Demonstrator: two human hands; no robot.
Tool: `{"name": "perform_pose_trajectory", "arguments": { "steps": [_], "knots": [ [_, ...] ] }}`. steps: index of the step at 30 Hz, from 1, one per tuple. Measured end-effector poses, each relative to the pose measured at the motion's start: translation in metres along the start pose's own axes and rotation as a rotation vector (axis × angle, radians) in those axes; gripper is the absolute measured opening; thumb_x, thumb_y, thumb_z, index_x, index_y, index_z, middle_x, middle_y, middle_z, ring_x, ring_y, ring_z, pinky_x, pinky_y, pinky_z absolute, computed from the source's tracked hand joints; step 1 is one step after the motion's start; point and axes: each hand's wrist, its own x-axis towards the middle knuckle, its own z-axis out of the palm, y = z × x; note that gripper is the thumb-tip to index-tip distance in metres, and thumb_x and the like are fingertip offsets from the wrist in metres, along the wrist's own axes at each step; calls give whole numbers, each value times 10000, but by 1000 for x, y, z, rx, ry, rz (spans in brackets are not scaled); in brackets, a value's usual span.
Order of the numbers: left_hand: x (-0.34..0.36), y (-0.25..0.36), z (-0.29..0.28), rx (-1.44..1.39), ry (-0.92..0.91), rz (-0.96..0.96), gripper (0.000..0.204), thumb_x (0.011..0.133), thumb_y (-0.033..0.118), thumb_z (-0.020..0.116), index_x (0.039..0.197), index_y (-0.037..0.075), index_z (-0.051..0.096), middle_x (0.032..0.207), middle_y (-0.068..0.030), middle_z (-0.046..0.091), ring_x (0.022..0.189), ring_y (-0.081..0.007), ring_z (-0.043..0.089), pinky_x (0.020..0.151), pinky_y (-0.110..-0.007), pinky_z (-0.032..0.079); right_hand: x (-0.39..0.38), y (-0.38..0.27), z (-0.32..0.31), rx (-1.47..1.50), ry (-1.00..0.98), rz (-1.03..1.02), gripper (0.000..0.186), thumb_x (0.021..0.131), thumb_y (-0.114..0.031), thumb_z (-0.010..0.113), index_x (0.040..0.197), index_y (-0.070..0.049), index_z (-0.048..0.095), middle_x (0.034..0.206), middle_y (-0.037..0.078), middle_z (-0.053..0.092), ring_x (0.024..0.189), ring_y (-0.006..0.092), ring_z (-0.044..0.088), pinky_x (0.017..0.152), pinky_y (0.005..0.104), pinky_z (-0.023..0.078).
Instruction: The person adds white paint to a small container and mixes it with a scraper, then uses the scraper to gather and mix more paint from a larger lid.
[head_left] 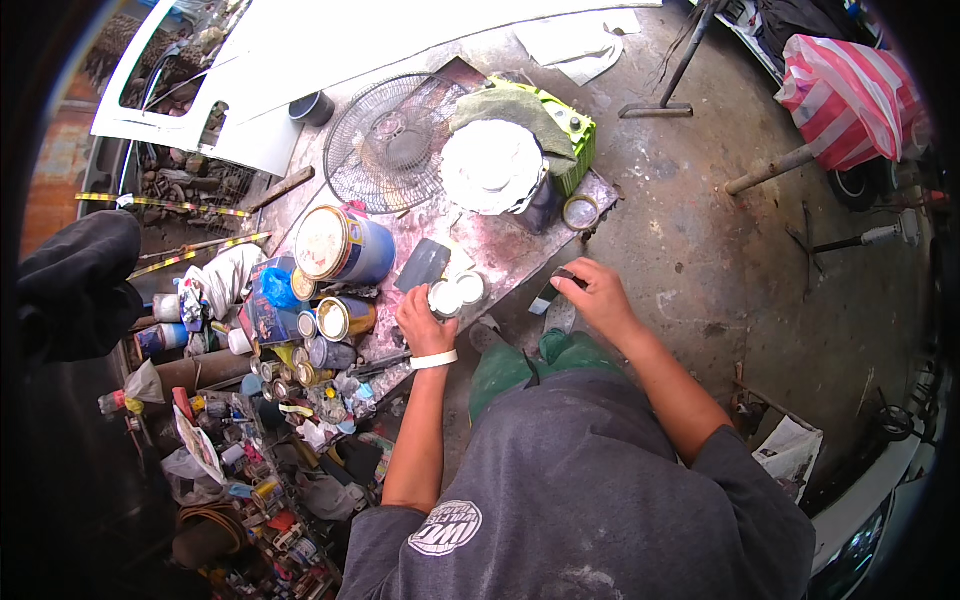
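Observation:
My left hand (420,322), with a white band at the wrist, grips a small round tin (443,298) with a pale top on the stained worktop (500,245). A second small tin (469,287) stands right beside it. At the worktop's near right edge, my right hand (598,290) is closed on a small dark object (560,278); what it is I cannot tell. A dark flat scraper blade (423,265) lies just behind the tins.
A large blue paint can (343,245) and several smaller cans (335,320) stand at the left. A fan grille (392,142), a white-coated bucket (492,168) and a tape roll (580,211) sit farther back. Cluttered bottles and rags fill the lower left. Concrete floor lies to the right.

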Motion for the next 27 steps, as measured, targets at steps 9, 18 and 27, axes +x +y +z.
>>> {"name": "perform_pose_trajectory", "arguments": {
  "steps": [9,18,27],
  "knots": [
    [-2,-1,8,-48,14,-27,835,592,57,854,1361,65,528,1362,-170,548,1262,-412,484,1097,-517,389,8,-18,8,-107,-44,-188,187,922,-167,739,1031,-15,719,973,117,705,790,298,688,708,352,538],
    [-14,-20,32,-244,-2,-161,810,615,113,844,1354,47,517,1311,-152,598,1250,-372,547,1099,-491,375,20,-41,36,-197,-212,-440,202,888,-59,725,1088,-43,705,1064,125,718,917,331,716,785,395,582],
    [-20,-15,27,-405,-130,-352,824,644,157,826,1396,71,502,1314,-171,593,1285,-401,492,1123,-479,367,28,-59,60,-383,-381,-783,276,802,-4,703,1075,-43,689,1104,108,728,940,304,730,790,383,596]
  ]
}}
